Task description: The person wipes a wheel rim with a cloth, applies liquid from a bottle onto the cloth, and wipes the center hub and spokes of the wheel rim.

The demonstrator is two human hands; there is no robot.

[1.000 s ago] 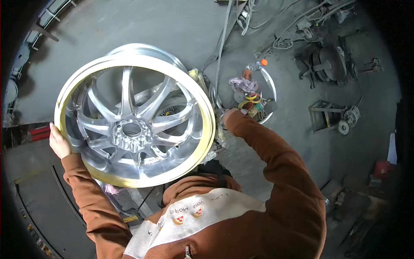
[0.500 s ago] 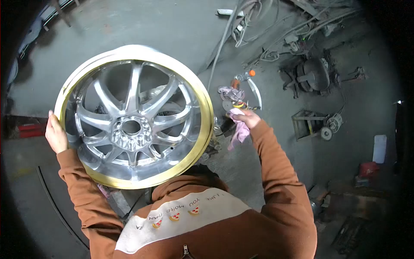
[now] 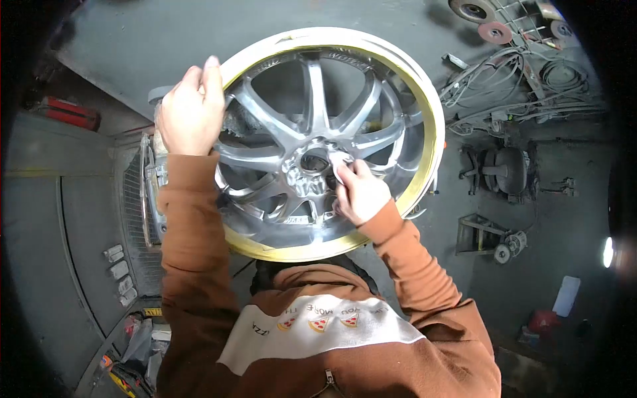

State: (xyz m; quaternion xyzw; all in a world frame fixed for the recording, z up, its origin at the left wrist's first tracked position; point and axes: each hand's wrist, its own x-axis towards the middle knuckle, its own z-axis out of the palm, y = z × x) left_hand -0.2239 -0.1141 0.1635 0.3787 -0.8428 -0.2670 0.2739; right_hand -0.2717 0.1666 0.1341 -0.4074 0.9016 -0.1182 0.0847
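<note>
A shiny metal wheel rim (image 3: 317, 99) with several spokes and yellow tape around its edge fills the middle of the view, tilted in front of my chest. My left hand (image 3: 192, 113) grips its left edge, fingers curled over the lip. On the hub, just right of the centre hole, my right hand (image 3: 358, 190) presses a bunched pale pink cloth (image 3: 340, 162). Closed fingers hide most of that cloth.
Tangled cables (image 3: 494, 79) and grinding discs (image 3: 494, 32) lie on the floor at upper right. Beyond the wheel's right side are a dark stool-like object (image 3: 507, 169) and a small motor on a metal frame (image 3: 478, 233). Car grilles (image 3: 142, 192) stand at left.
My right hand has brought the cloth from the right of the wheel onto its hub. The wheel and my left hand appear further right and higher in view; the camera has turned.
</note>
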